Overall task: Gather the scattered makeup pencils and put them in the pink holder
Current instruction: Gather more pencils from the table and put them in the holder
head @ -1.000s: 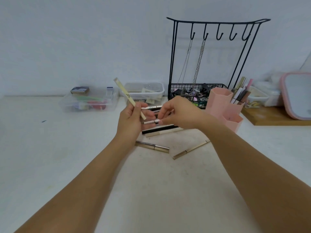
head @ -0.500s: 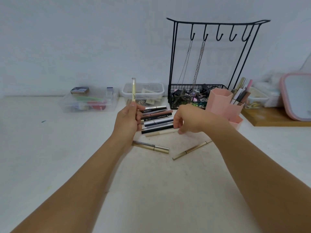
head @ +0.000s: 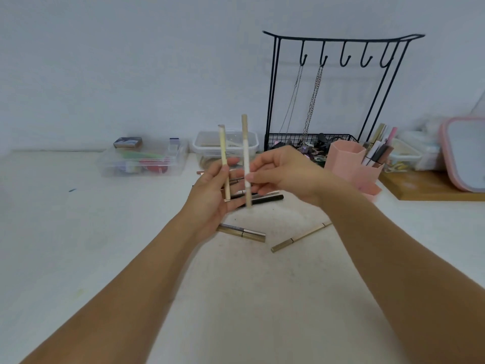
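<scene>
The left hand [head: 214, 198] gripped a pale yellow pencil [head: 224, 161] upright, and the right hand [head: 284, 173] pinched a cream pencil [head: 246, 158] upright just beside it (both slightly blurred). Behind and below the hands lay a row of dark pencils [head: 265, 198] on the white table [head: 78, 245]. Nearer than the left hand lay a gold pencil [head: 242, 232]; under the right forearm, a slim gold pencil [head: 299, 237]. The pink holder [head: 346, 158] stood right of the right hand.

Home vanity corner: necklace stand [head: 338, 88], pink holder [head: 343, 158], mirror [head: 464, 153].
</scene>
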The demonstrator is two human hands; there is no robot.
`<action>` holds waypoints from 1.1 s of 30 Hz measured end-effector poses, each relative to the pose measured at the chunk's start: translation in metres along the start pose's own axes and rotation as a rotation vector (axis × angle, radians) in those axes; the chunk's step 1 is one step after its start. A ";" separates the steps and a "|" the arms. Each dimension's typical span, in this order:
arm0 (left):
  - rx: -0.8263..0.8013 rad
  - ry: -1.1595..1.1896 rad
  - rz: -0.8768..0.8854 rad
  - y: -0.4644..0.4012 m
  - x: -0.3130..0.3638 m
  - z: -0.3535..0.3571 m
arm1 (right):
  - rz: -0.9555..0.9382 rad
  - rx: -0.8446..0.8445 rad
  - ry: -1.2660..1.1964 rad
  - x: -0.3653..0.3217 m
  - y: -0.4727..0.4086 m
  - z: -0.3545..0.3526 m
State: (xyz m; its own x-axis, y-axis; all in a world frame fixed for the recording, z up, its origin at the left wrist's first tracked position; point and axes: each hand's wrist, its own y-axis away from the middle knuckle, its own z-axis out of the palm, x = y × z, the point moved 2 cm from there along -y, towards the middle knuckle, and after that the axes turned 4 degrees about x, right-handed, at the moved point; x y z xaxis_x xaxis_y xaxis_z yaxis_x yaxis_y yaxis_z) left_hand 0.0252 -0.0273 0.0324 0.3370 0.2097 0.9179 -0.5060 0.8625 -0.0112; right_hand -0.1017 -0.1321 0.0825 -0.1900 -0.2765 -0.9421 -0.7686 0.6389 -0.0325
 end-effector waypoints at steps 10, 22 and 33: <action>-0.140 -0.117 -0.089 0.005 -0.001 0.002 | -0.124 0.224 0.023 0.011 -0.003 0.031; 0.185 -0.195 0.019 -0.011 0.008 -0.016 | -0.078 0.103 0.759 0.017 -0.010 -0.022; 0.273 -0.156 0.023 -0.011 0.010 -0.023 | -0.016 0.014 0.872 0.039 -0.014 -0.020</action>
State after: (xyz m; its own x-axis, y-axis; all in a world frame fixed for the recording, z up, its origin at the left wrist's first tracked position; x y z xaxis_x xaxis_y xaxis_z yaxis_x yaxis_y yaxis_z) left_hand 0.0524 -0.0240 0.0323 0.2079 0.1362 0.9686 -0.7134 0.6986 0.0549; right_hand -0.1105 -0.1667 0.0529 -0.5839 -0.7326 -0.3498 -0.7684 0.6378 -0.0531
